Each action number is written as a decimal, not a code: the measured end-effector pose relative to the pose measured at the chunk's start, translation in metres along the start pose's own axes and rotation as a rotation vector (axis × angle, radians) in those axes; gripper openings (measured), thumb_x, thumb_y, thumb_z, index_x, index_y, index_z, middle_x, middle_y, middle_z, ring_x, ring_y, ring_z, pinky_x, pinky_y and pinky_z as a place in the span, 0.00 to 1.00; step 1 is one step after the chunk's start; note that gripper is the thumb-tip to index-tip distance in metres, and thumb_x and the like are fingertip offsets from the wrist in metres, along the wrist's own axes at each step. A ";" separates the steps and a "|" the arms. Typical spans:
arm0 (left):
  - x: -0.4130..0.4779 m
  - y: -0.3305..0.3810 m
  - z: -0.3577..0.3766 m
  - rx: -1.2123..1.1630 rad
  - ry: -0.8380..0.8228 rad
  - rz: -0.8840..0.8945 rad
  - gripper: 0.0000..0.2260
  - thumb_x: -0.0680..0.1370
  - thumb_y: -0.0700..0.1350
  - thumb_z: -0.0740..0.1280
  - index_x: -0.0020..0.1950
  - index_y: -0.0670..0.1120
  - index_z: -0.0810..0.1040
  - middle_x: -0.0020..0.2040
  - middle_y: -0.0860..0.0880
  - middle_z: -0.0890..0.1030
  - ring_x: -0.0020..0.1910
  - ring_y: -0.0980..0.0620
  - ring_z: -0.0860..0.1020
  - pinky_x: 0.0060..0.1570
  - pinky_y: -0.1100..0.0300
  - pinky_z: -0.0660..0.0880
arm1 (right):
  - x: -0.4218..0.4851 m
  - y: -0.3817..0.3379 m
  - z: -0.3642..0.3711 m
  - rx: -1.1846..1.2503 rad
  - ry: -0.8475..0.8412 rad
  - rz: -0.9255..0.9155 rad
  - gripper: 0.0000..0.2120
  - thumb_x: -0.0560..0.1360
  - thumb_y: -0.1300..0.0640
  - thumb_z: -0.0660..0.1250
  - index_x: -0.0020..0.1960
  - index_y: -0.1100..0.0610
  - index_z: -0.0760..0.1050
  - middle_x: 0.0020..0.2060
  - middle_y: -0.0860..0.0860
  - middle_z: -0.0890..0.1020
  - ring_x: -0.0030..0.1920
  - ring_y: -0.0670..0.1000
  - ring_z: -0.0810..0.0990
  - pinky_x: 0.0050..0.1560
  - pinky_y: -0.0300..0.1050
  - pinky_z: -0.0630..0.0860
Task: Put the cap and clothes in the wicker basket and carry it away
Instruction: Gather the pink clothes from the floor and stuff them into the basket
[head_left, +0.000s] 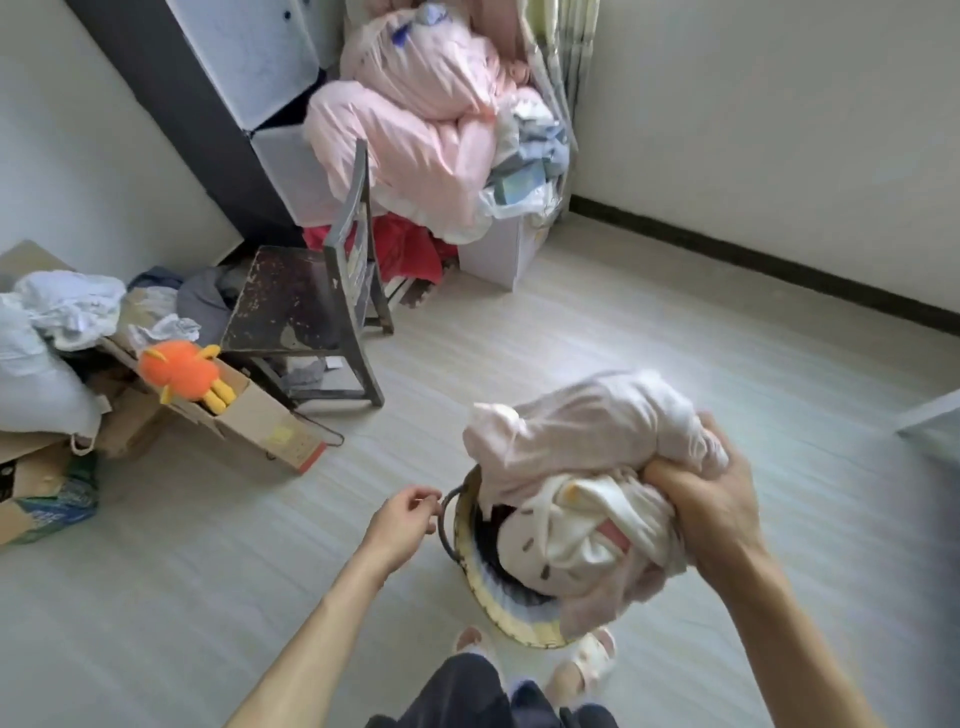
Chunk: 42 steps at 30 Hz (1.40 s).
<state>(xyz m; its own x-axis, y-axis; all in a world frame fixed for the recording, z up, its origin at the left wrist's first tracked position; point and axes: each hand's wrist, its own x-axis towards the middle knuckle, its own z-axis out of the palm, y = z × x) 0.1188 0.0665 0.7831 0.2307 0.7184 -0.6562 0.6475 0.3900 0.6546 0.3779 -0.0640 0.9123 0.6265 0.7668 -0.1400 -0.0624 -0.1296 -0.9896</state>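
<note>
- Our right hand (711, 499) is clenched on a bunch of clothes (587, 431), pale pink cloth over a cream piece, gripping it at the bundle's right end and holding it over the basket (483, 577).
- Our left hand (408, 514) sits at the basket's left side, fingers curled at the dark wire handle (447, 519); we cannot tell whether they have closed on it or only touch it.
- The basket stands on the floor (623, 322) just ahead of our feet, its mouth facing up toward us. Most of the opening is covered by the bundle, with a dark gap showing at the left.
- The bundle's long axis runs from our right hand across to the basket's far-left rim, and it spills past the rim rather than sitting down inside.
- We judge the loading as nearly done: the clothes are at the basket but not yet pushed in and let go. We cannot pick out the cap among them.
- Still left, as we read it: settle the bundle, take the handle, lift and carry.
- Beyond the basket's left stands a dark chair (306, 312) with nothing on its seat.
</note>
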 end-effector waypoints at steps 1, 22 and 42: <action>0.011 -0.012 0.002 0.022 -0.006 -0.030 0.11 0.79 0.49 0.60 0.58 0.49 0.78 0.50 0.53 0.83 0.49 0.50 0.82 0.47 0.54 0.75 | 0.000 0.025 0.002 -0.042 0.007 0.065 0.16 0.58 0.67 0.67 0.44 0.55 0.79 0.32 0.48 0.83 0.34 0.47 0.80 0.34 0.42 0.78; 0.275 -0.199 0.145 0.182 0.199 -0.191 0.18 0.80 0.53 0.54 0.67 0.48 0.67 0.60 0.43 0.80 0.58 0.39 0.78 0.60 0.46 0.74 | 0.097 0.487 0.052 -0.648 -0.085 0.621 0.26 0.62 0.48 0.69 0.60 0.44 0.74 0.54 0.48 0.81 0.53 0.51 0.80 0.56 0.53 0.77; 0.275 -0.210 0.152 0.100 0.348 -0.035 0.14 0.81 0.57 0.53 0.51 0.48 0.70 0.42 0.43 0.84 0.46 0.37 0.80 0.45 0.48 0.74 | 0.186 0.507 0.133 -0.066 -0.182 0.815 0.44 0.70 0.39 0.71 0.78 0.45 0.51 0.75 0.55 0.65 0.66 0.58 0.74 0.64 0.57 0.72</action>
<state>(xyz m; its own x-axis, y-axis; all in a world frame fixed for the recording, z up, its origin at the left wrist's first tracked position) 0.1567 0.0942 0.4080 -0.0431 0.8654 -0.4992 0.7228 0.3720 0.5824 0.3596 0.0961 0.3800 0.2694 0.5057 -0.8196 -0.3923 -0.7196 -0.5729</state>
